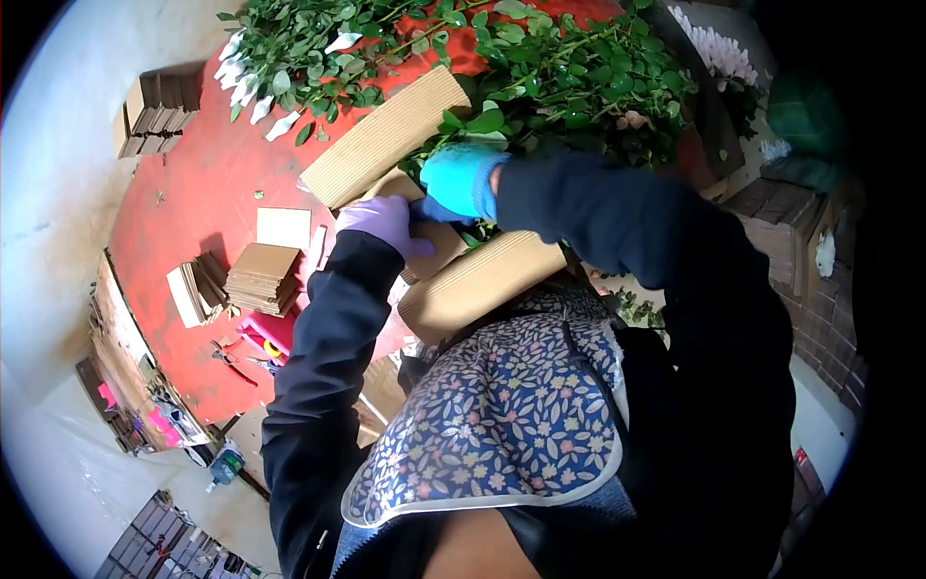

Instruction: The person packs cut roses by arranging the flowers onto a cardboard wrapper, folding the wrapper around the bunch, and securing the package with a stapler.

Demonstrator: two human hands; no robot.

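My left hand (376, 224), in a lilac glove, is closed over a flat brown cardboard piece (442, 249), its thumb lying on top. Just right of it, my right hand (461, 181), in a bright blue glove, bends inward over leafy stems (482, 124). Its fingers curl under and what they grip is hidden. A corrugated cardboard sheet (386, 135) slants up behind both hands. Another corrugated cardboard flap (482, 288) lies between the hands and my floral apron (492, 415).
The red table (164, 251) bears leafy stems with white-wrapped buds (236, 72). Cardboard stacks (262, 278) stand left, near red-handled pliers (231, 365) and a pink tool (265, 333). More white-wrapped blooms (714, 53) are at the far right.
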